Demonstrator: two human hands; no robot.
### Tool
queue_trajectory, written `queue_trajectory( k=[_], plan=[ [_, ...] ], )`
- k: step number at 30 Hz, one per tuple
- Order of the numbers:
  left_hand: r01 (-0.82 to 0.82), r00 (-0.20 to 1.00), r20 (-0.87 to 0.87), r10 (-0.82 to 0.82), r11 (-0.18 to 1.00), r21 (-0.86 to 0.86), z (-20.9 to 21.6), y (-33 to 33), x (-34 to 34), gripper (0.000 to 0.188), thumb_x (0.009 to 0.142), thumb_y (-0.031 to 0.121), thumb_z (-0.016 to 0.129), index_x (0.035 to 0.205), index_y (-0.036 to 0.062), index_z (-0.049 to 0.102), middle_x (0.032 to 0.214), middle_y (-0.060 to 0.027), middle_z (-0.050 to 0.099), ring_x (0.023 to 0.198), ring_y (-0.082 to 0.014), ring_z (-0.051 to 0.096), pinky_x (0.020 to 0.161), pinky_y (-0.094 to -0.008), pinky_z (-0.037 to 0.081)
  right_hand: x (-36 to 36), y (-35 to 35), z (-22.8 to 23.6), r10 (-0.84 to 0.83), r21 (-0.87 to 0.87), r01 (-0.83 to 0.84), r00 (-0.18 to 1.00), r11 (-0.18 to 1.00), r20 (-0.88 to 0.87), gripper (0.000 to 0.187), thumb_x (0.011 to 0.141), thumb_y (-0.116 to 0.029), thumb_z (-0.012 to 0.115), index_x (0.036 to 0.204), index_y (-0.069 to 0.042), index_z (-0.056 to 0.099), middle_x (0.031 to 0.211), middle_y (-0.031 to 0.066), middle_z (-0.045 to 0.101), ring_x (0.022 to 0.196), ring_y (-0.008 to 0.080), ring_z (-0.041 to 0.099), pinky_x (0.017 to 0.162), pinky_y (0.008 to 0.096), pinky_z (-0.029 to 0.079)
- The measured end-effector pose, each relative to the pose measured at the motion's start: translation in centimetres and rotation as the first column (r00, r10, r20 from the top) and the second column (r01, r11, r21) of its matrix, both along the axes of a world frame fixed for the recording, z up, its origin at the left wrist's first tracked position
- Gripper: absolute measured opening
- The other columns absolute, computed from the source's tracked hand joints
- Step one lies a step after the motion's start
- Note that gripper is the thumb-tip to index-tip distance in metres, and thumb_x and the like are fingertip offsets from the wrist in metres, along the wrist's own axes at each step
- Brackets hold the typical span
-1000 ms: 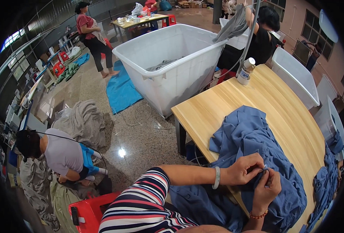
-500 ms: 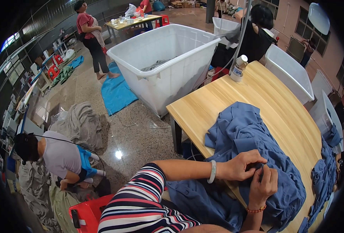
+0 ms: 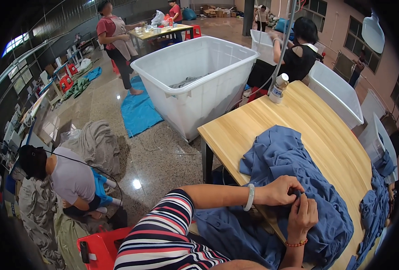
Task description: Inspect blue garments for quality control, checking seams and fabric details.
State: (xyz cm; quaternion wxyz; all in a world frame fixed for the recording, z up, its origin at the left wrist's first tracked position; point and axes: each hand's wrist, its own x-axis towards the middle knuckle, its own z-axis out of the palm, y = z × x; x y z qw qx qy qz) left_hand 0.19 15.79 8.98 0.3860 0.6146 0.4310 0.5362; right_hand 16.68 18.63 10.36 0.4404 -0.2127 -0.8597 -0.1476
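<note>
Left hand (image 3: 278, 192) and right hand (image 3: 303, 218) close together — fingers (image 3: 304, 205) clamped on blue cloth (image 3: 278, 153) — wooden table (image 3: 253, 118) beneath

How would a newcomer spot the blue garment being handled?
Find the pale wooden table at right. On it lies a crumpled blue garment, with the left hand and right hand meeting over it. Those hands set it apart from the blue cloth farther right.

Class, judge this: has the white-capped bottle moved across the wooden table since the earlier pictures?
No. The bottle stands at the same spot, judged against the far edge and corners of the wooden table.
</note>
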Motion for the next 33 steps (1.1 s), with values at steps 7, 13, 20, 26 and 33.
queue_trajectory(
  k=[7,13,20,26,33],
  plan=[
    [0.017,0.998,-0.064,-0.019,0.999,-0.032,0.6,0.2,-0.3,0.029,0.078,0.009,0.065,0.104,-0.0034,0.066,0.088,-0.0081,0.06,0.075,-0.0139,0.056,0.068,-0.0268,0.047,-0.2,-0.2,0.3,0.068,-0.057,-0.07,0.997,0.996,-0.035,0.02,0.078,0.009,0.066,0.095,0.001,0.063,0.071,0.0106,0.054,0.059,0.0264,0.055,0.05,0.0358,0.043],
    [0.014,0.995,-0.1,-0.017,0.999,-0.033,0.4,0.3,-0.8,0.031,0.075,0.009,0.067,0.104,-0.0038,0.064,0.088,-0.0085,0.059,0.076,-0.015,0.055,0.068,-0.0282,0.047,-0.6,-0.1,0.1,0.043,-0.158,-0.049,0.998,0.986,-0.042,0.018,0.078,0.009,0.066,0.094,0.0,0.062,0.07,0.0113,0.053,0.059,0.0274,0.055,0.049,0.037,0.043],
    [-0.007,0.991,-0.131,0.022,0.993,0.115,-0.5,0.4,-0.8,0.023,0.076,0.002,0.063,0.099,-0.0013,0.065,0.085,-0.008,0.056,0.074,-0.0172,0.053,0.065,-0.0298,0.044,-0.4,0.6,0.2,0.186,-0.236,-0.188,0.982,0.953,-0.027,0.02,0.077,0.009,0.067,0.094,-0.001,0.061,0.069,0.0109,0.053,0.058,0.0275,0.054,0.048,0.0374,0.042],
    [-0.041,0.986,-0.152,0.075,0.976,0.215,-0.5,0.0,-0.9,0.023,0.075,-0.005,0.06,0.096,0.0011,0.067,0.084,-0.0081,0.053,0.073,-0.018,0.052,0.063,-0.0291,0.042,0.8,0.6,-0.4,0.238,-0.298,-0.237,0.971,0.925,-0.034,0.03,0.074,0.007,0.069,0.102,-0.001,0.062,0.083,0.0128,0.06,0.066,0.0274,0.058,0.052,0.0354,0.045],
    [-0.175,0.982,0.031,0.187,0.829,0.531,5.4,-2.2,-2.2,0.035,0.071,-0.013,0.054,0.099,0.0036,0.068,0.093,-0.0075,0.06,0.084,-0.0154,0.055,0.072,-0.0251,0.043,2.3,3.0,-1.2,-0.153,-0.243,0.147,0.988,0.959,-0.004,0.072,0.068,-0.004,0.074,0.136,-0.006,0.051,0.127,0.0141,0.057,0.118,0.0317,0.053,0.104,0.0422,0.035]
  ],
)
